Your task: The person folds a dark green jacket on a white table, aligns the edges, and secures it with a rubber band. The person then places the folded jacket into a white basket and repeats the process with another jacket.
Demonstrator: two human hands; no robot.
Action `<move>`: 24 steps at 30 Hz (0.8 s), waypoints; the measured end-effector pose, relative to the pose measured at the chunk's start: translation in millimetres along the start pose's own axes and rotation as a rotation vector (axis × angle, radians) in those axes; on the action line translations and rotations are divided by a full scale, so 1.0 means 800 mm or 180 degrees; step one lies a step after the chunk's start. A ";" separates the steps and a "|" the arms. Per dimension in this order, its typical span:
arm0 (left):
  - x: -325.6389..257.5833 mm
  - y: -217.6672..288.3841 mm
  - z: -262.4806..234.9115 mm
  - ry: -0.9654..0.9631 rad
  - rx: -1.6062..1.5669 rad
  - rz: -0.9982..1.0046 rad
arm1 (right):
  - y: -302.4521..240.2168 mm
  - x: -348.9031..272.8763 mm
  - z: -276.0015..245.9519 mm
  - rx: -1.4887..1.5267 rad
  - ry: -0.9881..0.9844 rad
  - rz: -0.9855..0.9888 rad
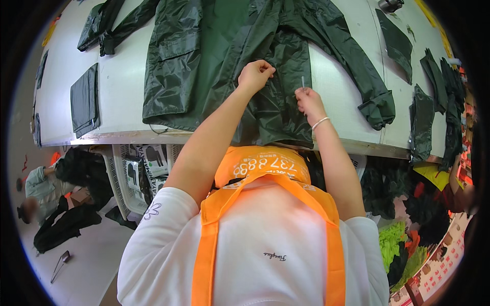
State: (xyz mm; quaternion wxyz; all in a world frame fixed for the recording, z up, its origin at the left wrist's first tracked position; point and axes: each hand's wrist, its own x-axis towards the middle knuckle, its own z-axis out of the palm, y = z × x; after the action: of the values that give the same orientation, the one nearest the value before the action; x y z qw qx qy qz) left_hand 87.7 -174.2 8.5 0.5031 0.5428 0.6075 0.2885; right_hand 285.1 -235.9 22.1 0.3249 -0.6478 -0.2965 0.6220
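Dark green shiny waterproof jacket (204,56) spread open on white worktable (122,76), hem hanging over near edge, one sleeve stretched out right to a folded cuff. Left hand (255,75) fisted on jacket fabric near the front opening, fingers curled shut pinching the cloth. Right hand (308,101) just beside it, fingers closed around a thin pale stick-like tool (302,82), kind too small to tell, tip upright over the fabric; silver bracelet (320,123) on that wrist. Both forearms crossing the table edge, hiding part of the hem. Orange apron (265,168) with straps over white shirt filling the lower middle, blocking view beneath the table edge. Flat dark green fabric pieces (84,99) lying at left on the table, more cut dark green panels (423,117) draped over the right edge. White plastic crates (130,178) under the table at left. Another person in dark trousers (56,204) low on the floor far left, well apart. Neon yellow-green cloth (393,239) heaped at lower right.
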 end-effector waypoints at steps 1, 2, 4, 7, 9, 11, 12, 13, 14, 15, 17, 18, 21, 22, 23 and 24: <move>-0.006 0.005 0.000 0.0068 0.0177 0.0052 | -0.015 -0.005 -0.003 0.0518 -0.0286 0.0109; -0.013 0.011 0.001 0.0138 0.0354 0.0104 | -0.030 -0.009 -0.002 0.0364 -0.0307 0.0068; -0.017 0.014 -0.002 0.0180 0.0541 0.0182 | -0.062 -0.012 0.003 0.0066 -0.0343 -0.0032; -0.017 0.016 -0.005 0.0059 0.0666 0.0182 | -0.082 0.014 0.025 -0.0625 -0.0290 -0.0568; -0.018 0.016 -0.004 0.0104 0.0639 0.0234 | -0.088 0.038 0.040 -0.0902 -0.0337 -0.0718; -0.014 0.014 -0.002 0.0127 0.0474 0.0277 | -0.093 0.051 0.051 -0.0886 -0.0459 -0.0657; -0.009 0.007 -0.001 0.0179 0.0315 0.0263 | -0.093 0.050 0.060 -0.0916 -0.0106 -0.0895; -0.002 0.001 0.000 0.0228 0.0154 0.0249 | -0.093 0.047 0.068 -0.0947 0.0251 -0.1129; 0.006 -0.005 0.000 0.0156 -0.0113 0.0250 | -0.093 0.044 0.073 -0.0977 0.0610 -0.1361; 0.013 -0.015 0.000 0.0096 -0.0388 0.0226 | -0.088 0.036 0.070 -0.1399 0.0593 -0.1377; 0.010 -0.018 -0.004 -0.0010 -0.0750 0.0151 | -0.069 0.009 0.054 -0.2226 0.0528 -0.1395; 0.010 -0.017 -0.005 -0.0006 -0.0862 0.0163 | -0.062 -0.004 0.049 -0.2644 0.0516 -0.1399; 0.008 -0.012 -0.007 -0.0043 -0.1091 0.0185 | -0.026 -0.013 0.054 -0.3089 0.0608 -0.2037; 0.007 -0.010 -0.007 -0.0096 -0.1193 0.0152 | -0.023 -0.012 0.057 -0.3250 0.0691 -0.2223; 0.005 -0.009 -0.006 -0.0145 -0.1294 0.0119 | -0.023 -0.011 0.058 -0.3410 0.0766 -0.2342; 0.004 -0.006 -0.009 -0.0182 -0.1386 0.0096 | -0.027 -0.008 0.062 -0.3560 0.0839 -0.2478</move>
State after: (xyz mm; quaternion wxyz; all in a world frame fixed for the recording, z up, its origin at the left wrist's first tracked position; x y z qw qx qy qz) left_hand 79.8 -170.8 5.3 0.6211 0.4382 0.5082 0.4048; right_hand 235.8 -225.3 42.6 0.1750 -0.6345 -0.7415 0.1301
